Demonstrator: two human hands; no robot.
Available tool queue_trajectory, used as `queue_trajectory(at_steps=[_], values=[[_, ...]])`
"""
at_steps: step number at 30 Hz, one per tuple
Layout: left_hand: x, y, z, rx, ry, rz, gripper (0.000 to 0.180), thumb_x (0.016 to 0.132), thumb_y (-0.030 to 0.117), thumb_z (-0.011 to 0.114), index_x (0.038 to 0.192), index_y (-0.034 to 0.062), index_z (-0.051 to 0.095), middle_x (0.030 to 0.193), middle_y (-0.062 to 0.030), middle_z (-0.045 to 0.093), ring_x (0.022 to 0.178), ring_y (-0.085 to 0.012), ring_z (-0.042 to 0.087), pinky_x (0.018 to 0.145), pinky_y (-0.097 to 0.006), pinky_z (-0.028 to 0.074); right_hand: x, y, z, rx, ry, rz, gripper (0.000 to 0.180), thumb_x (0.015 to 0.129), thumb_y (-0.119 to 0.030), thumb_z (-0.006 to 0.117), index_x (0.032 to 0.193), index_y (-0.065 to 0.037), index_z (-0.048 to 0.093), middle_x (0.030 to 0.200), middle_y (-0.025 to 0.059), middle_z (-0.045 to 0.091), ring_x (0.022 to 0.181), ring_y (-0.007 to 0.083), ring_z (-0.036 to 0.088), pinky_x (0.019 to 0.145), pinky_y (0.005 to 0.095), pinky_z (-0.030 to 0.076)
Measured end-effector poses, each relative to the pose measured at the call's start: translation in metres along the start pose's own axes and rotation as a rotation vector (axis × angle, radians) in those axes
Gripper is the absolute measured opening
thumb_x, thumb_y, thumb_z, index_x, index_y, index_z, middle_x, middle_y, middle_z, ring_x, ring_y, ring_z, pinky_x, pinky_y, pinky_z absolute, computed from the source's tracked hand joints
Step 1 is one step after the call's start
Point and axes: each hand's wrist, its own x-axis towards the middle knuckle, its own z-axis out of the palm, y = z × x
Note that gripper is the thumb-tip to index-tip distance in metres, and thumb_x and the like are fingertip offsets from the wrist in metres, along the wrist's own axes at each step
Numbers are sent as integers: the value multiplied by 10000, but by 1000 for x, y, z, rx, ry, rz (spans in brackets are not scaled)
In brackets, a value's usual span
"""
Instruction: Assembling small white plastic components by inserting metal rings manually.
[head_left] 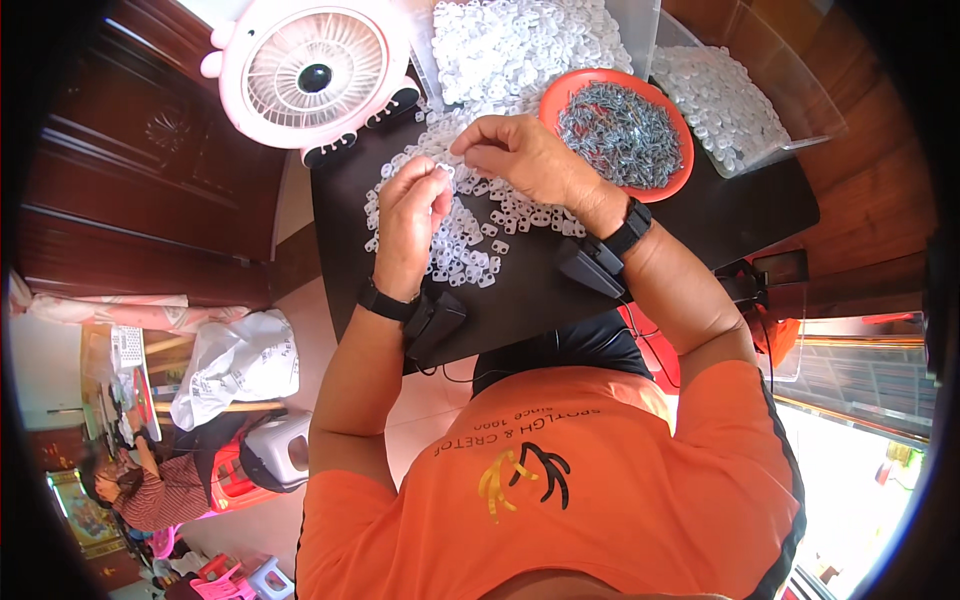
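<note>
My left hand (408,215) is closed, with a small white plastic clip (446,171) pinched between thumb and fingertips. Just to its right, my right hand (530,160) is closed too, thumb and forefinger curled close to that clip; whatever they pinch is too small to make out. Below and around both hands lies a loose spread of the same white clips (460,240), each with a hole, on the dark table (540,300). A round orange-red plate (688,150) heaped with thin grey metal nails (620,135) sits beyond my right wrist.
Behind the clips stands a clear bin (642,40) full of white pieces (530,45). Another clear tub (810,115) with white pieces lies at the far right. A pink fan (315,75) stands far left. Another person (160,490) sits away to the left, near a white bag (240,365).
</note>
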Motion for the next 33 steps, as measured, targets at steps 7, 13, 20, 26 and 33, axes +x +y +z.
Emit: queue_trajectory(at_steps=[7,13,20,26,33], values=[[2,-4,0,4,-6,3,199,859,174,534,684,84,503,591,30,469,492,-28,366,436,-183,248,-1,-4,-2,113,-73,35,209,826,-94,563,995,1,641,831,38,643,755,84,556,703,240,467],[2,-1,2,25,-3,-26,181,861,163,507,703,75,500,603,16,469,498,-43,372,443,-192,255,-2,-9,-4,95,-142,73,218,809,-93,555,979,12,643,823,43,643,752,86,555,710,243,464],[1,0,2,51,13,-51,177,859,151,477,702,69,482,610,-3,469,498,-58,371,444,-200,253,-3,-9,-3,68,-80,24,191,809,-92,559,944,6,651,833,58,659,798,104,586,758,257,474],[1,-2,-3,26,-29,-35,175,840,157,527,684,79,514,594,27,480,504,-38,387,450,-187,268,-1,-3,-6,125,-112,-32,165,835,-100,586,951,0,648,856,40,657,814,100,580,776,252,467],[3,-2,-5,105,-81,-15,169,826,137,531,676,63,509,584,25,468,512,-43,382,462,-198,278,-4,-13,-9,130,-158,-39,144,832,-66,597,957,-7,637,858,22,634,830,86,555,789,235,447]])
